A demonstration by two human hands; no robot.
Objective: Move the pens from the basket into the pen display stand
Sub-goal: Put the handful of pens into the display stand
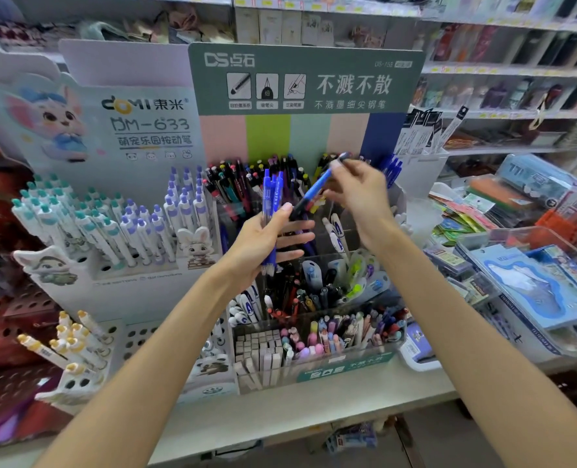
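Observation:
My left hand [263, 236] grips a bunch of blue pens [271, 194], held upright in front of the tiered pen display stand [317, 369]. My right hand [358, 194] pinches a single blue pen [317, 185], tilted with its tip toward the bunch and its cap end up near the stand's back rows. The clear stand's compartments hold many mixed pens. A small white basket [418, 363] sits at the stand's right front corner, its contents mostly hidden behind the stand and my right forearm.
A white Domi stand [111, 231] of teal and purple pens stands to the left. Clear boxes of stationery [533, 288] fill the counter at right. Store shelves [483, 69] rise behind. The counter's pale front edge [280, 423] runs below.

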